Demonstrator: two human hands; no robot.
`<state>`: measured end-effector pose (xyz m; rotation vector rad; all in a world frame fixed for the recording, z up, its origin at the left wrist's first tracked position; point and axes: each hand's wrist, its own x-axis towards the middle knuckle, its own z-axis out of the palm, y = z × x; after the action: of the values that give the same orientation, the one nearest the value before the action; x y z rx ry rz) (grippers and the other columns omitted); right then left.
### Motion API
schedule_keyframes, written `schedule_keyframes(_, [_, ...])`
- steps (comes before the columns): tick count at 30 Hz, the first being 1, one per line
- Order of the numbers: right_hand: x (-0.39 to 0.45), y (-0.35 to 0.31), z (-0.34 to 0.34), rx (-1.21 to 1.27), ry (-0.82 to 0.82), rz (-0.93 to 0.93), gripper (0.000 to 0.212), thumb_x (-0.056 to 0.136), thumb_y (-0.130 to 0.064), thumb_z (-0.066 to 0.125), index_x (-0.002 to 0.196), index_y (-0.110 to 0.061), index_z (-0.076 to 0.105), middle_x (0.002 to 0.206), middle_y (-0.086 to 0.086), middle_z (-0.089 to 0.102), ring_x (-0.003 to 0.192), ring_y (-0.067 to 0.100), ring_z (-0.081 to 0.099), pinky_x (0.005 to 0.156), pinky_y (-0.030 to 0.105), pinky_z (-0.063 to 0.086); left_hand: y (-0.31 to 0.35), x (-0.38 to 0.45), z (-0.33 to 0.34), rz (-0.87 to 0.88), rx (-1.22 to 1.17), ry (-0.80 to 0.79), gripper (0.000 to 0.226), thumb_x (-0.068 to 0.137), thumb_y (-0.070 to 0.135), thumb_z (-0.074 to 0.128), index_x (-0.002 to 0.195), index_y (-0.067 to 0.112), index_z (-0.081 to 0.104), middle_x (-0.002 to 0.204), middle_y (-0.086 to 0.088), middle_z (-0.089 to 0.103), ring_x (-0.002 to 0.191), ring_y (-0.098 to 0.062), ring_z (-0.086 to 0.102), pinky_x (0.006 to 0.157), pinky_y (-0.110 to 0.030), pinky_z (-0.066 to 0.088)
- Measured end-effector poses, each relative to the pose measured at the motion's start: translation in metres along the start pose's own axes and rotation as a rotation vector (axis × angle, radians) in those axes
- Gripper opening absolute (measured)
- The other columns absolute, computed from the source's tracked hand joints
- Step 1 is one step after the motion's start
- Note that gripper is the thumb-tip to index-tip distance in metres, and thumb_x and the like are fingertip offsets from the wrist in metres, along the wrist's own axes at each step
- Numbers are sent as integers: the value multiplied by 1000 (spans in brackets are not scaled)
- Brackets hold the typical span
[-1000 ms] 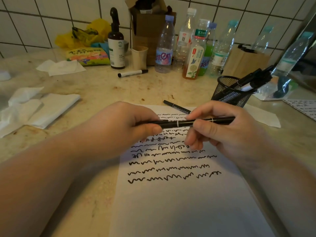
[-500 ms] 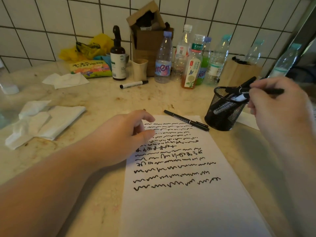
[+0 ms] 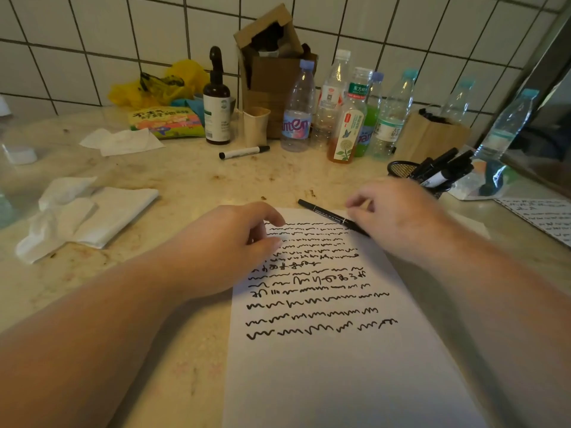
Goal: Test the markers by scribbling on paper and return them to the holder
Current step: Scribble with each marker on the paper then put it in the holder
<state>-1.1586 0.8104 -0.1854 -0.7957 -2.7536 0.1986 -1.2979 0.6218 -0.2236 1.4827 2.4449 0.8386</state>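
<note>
Both hands lie over the paper (image 3: 324, 366) on the stone counter (image 3: 185, 186). My left hand (image 3: 222, 245) rests on the sheet's left edge with fingers loosely curled, holding nothing. My right hand (image 3: 398, 217) is blurred at the top right corner of the sheet, fingertips at the near end of one black pen (image 3: 327, 215) that lies slantwise across that corner; whether the fingers already pinch it I cannot tell. The sheet carries thirteen or so rows of black scribble, wavy lines for the most part. Just behind the right hand stands one black mesh holder (image 3: 401, 169) with about four black markers (image 3: 441, 169) leaning in it, one with a white label. One more marker (image 3: 244, 152), white-barrelled with a black cap, lies well apart near the back of the counter. Behind it stand one dark pump bottle (image 3: 217, 109), one paper cup (image 3: 255, 125), one open cardboard box (image 3: 272, 66) and a row of roughly eight plastic bottles (image 3: 349, 115); one label reads "amen" or nearly so, another bears Chinese characters, too small to read surely. One snack packet (image 3: 167, 122) with Chinese print lies left of the pump bottle, a yellow bag (image 3: 167, 84) behind it. Several crumpled tissues (image 3: 80, 211) lie at the left, and a second scribbled sheet (image 3: 543, 217) shows at the right edge.
</note>
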Motion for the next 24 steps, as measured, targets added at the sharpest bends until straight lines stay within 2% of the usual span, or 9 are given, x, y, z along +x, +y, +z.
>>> schedule_keyframes(4, [20, 0, 30, -173, -87, -33, 24, 95, -25, 59, 119, -26, 66, 117, -1, 63, 104, 21, 58, 89, 35, 48, 1, -2, -3, -2, 51, -5, 21, 90, 46, 52, 109, 42, 59, 86, 17, 61, 76, 0, 57, 65, -17, 47])
schedule_keyframes(8, [27, -4, 32, -243, -138, 26, 32, 90, -15, 61, 121, -23, 65, 109, 0, 64, 98, 22, 60, 81, 32, 50, 2, -2, -4, 0, 74, -12, 17, 91, 45, 53, 103, 41, 63, 87, 19, 61, 76, 3, 55, 64, -13, 45])
schedule_keyframes(11, [16, -13, 18, -206, -172, 12, 27, 84, -29, 69, 111, -25, 68, 99, -4, 65, 89, 18, 61, 70, 32, 48, 5, -4, -5, 2, 61, -32, 16, 90, 44, 55, 100, 39, 66, 86, 21, 63, 76, 4, 56, 62, -12, 43])
schedule_keyframes(13, [3, -21, 6, 23, -136, 2, 12, 84, -32, 70, 94, -25, 70, 87, -4, 67, 80, 15, 64, 66, 33, 53, 7, -5, -4, 3, 19, -48, 18, 88, 47, 57, 98, 39, 69, 84, 22, 65, 75, 5, 58, 61, -10, 41])
schedule_keyframes(15, [-13, -29, -1, 444, -136, 24, 5, 88, -24, 69, 91, -20, 69, 77, -4, 69, 65, 9, 67, 58, 26, 54, 11, -7, -5, -7, -63, -77, 19, 83, 52, 59, 95, 42, 70, 81, 26, 66, 76, 11, 58, 59, -9, 37])
schedule_keyframes(17, [-25, -34, 0, 898, -217, 30, 9, 88, -15, 70, 94, -9, 66, 71, 4, 68, 59, 14, 66, 55, 26, 54, 16, -9, -7, 5, -158, -102, 23, 78, 55, 60, 95, 45, 71, 80, 26, 68, 78, 15, 57, 59, -11, 39])
schedule_keyframes(19, [-32, -35, 9, 1189, -290, -10, 18, 82, -16, 70, 95, -5, 64, 74, 11, 69, 66, 23, 70, 59, 28, 57, 19, -11, -8, 20, -226, -119, 26, 75, 57, 59, 92, 43, 72, 82, 19, 71, 78, 5, 61, 60, -17, 48])
schedule_keyframes(22, [-34, -34, 25, 1286, -235, -70, 16, 83, -21, 72, 92, -8, 68, 76, 12, 72, 72, 28, 73, 61, 29, 58, 20, -12, -8, 20, -219, -125, 23, 79, 52, 58, 85, 37, 74, 82, 14, 72, 75, -4, 63, 69, -23, 50])
schedule_keyframes(24, [-33, -30, 28, 1241, -160, -111, 10, 87, -20, 69, 88, -10, 70, 71, 9, 71, 66, 26, 69, 56, 29, 53, 21, -12, -10, 15, -186, -111, 27, 82, 51, 53, 79, 32, 72, 76, 14, 71, 69, -3, 62, 67, -22, 48])
